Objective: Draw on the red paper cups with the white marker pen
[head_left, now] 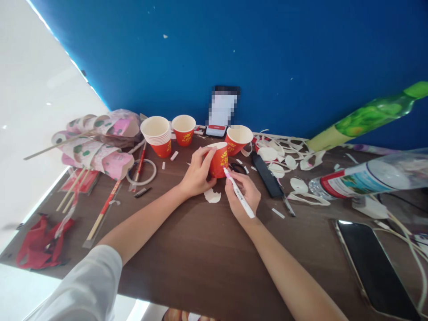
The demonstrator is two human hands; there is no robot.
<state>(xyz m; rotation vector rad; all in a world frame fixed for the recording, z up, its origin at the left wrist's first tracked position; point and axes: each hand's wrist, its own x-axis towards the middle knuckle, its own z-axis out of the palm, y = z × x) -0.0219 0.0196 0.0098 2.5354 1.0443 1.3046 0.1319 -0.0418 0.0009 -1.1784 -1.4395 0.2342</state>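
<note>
One red paper cup [220, 162], at the centre of the frame, is held by its left side in the left hand [199, 174], while one white marker [241, 198] is gripped in the right hand [244, 194], its pink end brought up to the cup's lower right; whether the wall is touched cannot be told. The hands are thus kept apart, each closed on its own thing. Three further groups of red cups are seen on the bench [187, 254]: a nested stack [161, 148] at left of centre, several rims being shown; a single cup [183, 137] just right of it, its pale inside visible; and another cup [236, 148] right behind the held one. Two bottles are tilted at the right: a green bottle [363, 118] above and a clear bottle [357, 179] below, their contents hard to make out. Two phones are counted, one propped phone [222, 109] at upper centre and one flat phone [372, 263] at lower right. One pale ring [155, 171] is laid at centre left.
</note>
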